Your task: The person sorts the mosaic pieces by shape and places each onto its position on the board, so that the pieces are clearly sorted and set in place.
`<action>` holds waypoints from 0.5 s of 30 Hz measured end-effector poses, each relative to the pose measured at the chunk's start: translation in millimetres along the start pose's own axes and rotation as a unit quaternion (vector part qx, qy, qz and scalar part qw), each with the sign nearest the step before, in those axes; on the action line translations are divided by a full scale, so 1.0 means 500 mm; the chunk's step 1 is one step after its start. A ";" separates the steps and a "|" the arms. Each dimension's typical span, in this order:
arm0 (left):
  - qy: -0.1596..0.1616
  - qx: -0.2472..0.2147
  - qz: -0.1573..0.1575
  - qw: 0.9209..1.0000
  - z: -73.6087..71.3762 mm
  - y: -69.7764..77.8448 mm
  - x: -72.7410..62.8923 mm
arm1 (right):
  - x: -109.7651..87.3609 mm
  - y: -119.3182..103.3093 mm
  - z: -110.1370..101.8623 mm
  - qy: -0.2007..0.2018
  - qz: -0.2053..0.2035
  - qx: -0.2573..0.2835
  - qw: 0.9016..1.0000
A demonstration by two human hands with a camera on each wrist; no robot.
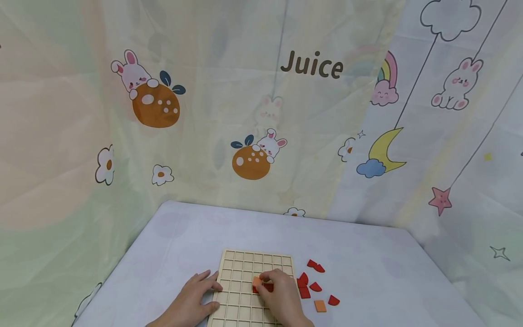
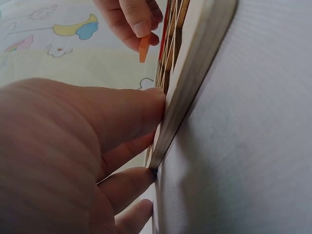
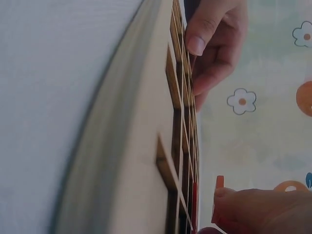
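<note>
A pale wooden grid board (image 1: 235,286) lies on the table, divided into many square cells. My left hand (image 1: 192,297) rests at the board's left edge, thumb and fingertips touching its rim, as the left wrist view also shows. Above the middle of the board, my right hand (image 1: 282,295) pinches an orange square tile (image 1: 257,281) between thumb and fingers. In the left wrist view the orange tile (image 2: 144,48) is seen edge-on, held off the board. Red pieces (image 1: 268,287) sit in cells below the right hand, partly hidden by it.
Right of the board lie several loose red pieces (image 1: 315,286), some with a curved edge and some square. Another orange square tile (image 1: 320,306) is among them. The table (image 1: 351,254) has a white cloth, and printed curtains (image 1: 204,172) hang around it.
</note>
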State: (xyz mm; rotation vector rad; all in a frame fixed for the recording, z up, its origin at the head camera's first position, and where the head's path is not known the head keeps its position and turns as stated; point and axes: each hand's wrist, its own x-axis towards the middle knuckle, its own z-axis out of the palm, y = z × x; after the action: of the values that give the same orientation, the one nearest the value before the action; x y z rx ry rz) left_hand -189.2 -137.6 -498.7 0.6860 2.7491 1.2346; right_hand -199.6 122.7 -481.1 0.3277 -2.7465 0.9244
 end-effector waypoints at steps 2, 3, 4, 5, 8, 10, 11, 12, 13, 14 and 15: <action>-0.001 0.002 -0.003 1.000 0.001 -0.001 0.001 | -0.001 -0.004 0.003 -0.011 0.000 0.005 1.000; -0.002 0.002 -0.006 1.000 0.002 -0.002 0.002 | -0.002 -0.007 0.004 -0.015 0.002 0.009 1.000; -0.002 0.001 -0.007 1.000 0.002 -0.003 0.002 | -0.002 -0.009 0.005 -0.018 0.004 0.011 1.000; -0.003 0.002 -0.007 1.000 0.002 -0.003 0.002 | -0.002 -0.010 0.007 -0.021 0.008 0.013 1.000; -0.003 0.000 -0.004 1.000 0.003 -0.006 0.001 | -0.002 -0.014 0.012 -0.024 0.013 0.011 1.000; -0.002 0.000 -0.002 1.000 0.003 -0.005 0.001 | -0.002 -0.016 0.015 -0.024 0.014 0.009 1.000; 0.000 0.002 -0.003 1.000 0.003 -0.005 0.002 | -0.002 -0.017 0.017 -0.022 0.012 0.005 1.000; 0.000 0.003 -0.005 1.000 0.003 -0.005 0.002 | -0.002 -0.018 0.018 -0.020 0.009 0.000 1.000; 0.001 0.003 -0.007 1.000 0.003 -0.004 0.002 | -0.001 -0.019 0.020 -0.018 0.007 -0.004 1.000; 0.001 0.004 -0.010 1.000 0.003 -0.003 0.003 | -0.001 -0.020 0.021 -0.016 0.005 -0.009 1.000; 0.001 0.004 -0.013 1.000 0.004 -0.003 0.004 | -0.001 -0.021 0.023 -0.015 0.004 -0.013 1.000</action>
State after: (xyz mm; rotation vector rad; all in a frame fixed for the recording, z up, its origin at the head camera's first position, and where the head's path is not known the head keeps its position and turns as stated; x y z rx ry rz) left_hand -190.8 -136.3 -500.6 0.6480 2.7573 1.2210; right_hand -197.7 107.4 -484.1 0.3288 -2.7854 0.8925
